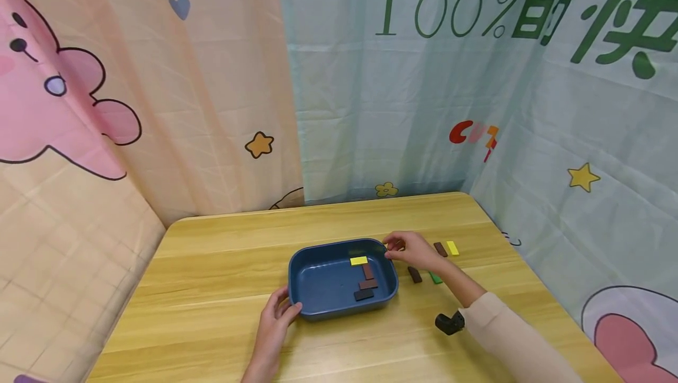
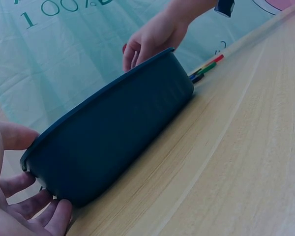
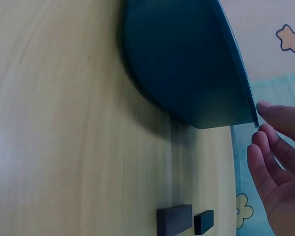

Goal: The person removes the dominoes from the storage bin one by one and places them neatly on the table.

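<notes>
A dark blue rectangular plastic tray sits on the wooden table, holding several small flat blocks: a yellow block, two brown ones and a black block. My left hand grips its near left corner. In the left wrist view that thumb is over the rim and the fingers are curled beneath. At the far right corner my right hand pinches the rim between thumb and fingertips, seen also in the right wrist view beside the tray's edge.
Right of the tray lie more blocks: dark brown blocks, a yellow block and a green block, partly behind the right arm. A black device shows by the right sleeve. Printed curtains stand behind the table.
</notes>
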A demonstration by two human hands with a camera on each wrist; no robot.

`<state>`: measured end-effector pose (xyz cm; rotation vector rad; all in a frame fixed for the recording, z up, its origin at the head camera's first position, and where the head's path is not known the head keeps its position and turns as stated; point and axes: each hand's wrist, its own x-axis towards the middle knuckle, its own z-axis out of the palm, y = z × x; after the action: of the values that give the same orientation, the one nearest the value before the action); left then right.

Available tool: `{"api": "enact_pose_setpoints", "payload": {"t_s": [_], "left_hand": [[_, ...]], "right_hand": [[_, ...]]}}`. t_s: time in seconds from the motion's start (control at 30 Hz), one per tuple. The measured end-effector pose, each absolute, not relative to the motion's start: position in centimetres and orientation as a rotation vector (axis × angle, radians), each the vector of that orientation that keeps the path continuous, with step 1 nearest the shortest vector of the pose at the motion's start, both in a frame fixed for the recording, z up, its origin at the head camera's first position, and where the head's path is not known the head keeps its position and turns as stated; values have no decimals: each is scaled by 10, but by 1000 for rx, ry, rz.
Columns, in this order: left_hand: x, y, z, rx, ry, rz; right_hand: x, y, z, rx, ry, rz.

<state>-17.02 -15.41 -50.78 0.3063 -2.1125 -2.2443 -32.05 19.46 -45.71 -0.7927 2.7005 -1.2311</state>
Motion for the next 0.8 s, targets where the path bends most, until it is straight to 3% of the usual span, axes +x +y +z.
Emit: {"api": "enact_pose_setpoints", "payload": {"t_s": [0.4,0.8], "left_hand": [[-170,-155,-509,303,-2121,-2227],[-170,-156,-509,283,-2114,-2239]], "right_hand": [[-331,161,-443,-955,2682,-1141],[-339,121,-452,-1116,2659,-841]]}}
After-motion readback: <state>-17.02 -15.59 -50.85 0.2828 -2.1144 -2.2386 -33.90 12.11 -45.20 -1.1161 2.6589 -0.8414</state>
